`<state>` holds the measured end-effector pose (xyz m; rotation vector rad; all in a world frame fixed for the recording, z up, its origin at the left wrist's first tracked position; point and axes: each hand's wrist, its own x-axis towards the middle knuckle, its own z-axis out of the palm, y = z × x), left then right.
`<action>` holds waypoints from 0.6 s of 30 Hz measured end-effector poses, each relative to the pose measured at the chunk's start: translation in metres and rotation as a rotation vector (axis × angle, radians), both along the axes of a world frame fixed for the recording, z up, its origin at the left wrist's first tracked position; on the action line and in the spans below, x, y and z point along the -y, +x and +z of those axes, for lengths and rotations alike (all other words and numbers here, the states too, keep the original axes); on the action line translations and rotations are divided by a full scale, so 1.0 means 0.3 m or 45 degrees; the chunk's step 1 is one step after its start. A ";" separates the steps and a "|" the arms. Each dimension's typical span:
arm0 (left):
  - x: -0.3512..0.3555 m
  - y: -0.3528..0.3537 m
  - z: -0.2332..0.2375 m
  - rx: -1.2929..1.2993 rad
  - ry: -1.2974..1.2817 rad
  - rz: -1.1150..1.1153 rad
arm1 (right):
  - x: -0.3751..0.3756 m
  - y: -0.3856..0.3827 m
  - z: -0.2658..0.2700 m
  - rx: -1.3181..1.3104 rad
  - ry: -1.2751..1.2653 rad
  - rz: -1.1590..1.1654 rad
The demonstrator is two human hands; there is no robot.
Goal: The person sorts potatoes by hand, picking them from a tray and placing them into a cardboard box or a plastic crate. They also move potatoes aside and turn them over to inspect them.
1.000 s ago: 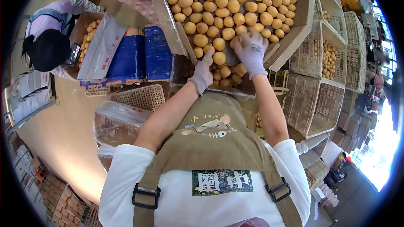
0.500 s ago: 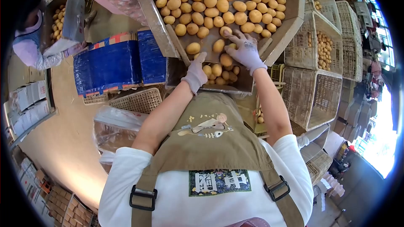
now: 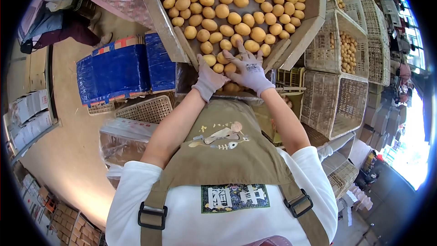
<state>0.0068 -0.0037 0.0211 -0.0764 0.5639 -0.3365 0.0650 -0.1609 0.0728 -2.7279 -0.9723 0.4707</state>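
Note:
Many yellow-brown potatoes (image 3: 242, 28) lie loose in a wide, shallow sorting tray (image 3: 185, 48) that narrows to an opening towards me. At this opening my right hand (image 3: 251, 72), in a pale glove, rests with fingers spread over the nearest potatoes. My gloved left hand (image 3: 210, 81) is beside it at the opening's left side, with its fingers apart and touching potatoes. Neither hand grips a potato. Just below the opening is a box (image 3: 248, 94) holding more potatoes, largely covered by my hands.
Stacked plastic crates (image 3: 334, 105) stand at the right, one with small potatoes (image 3: 348, 52). On the left are a blue-wrapped carton (image 3: 114, 73), a woven crate (image 3: 148, 109) and a plastic-covered box (image 3: 125, 139). Another person (image 3: 59, 25) is at the upper left.
Potatoes have come down to the tray's opening. My right hand has drawn back towards me and nearer my left hand. The other person's potato box is out of sight.

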 end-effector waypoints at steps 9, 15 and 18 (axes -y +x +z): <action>0.001 -0.002 -0.049 -0.011 -0.085 0.041 | -0.015 -0.009 0.013 0.021 -0.058 -0.010; -0.005 -0.014 -0.034 -0.104 0.188 -0.054 | 0.069 0.113 -0.002 -0.250 0.195 -0.078; 0.009 -0.049 -0.123 0.164 0.785 -0.174 | 0.092 0.262 0.041 -0.019 0.474 -0.638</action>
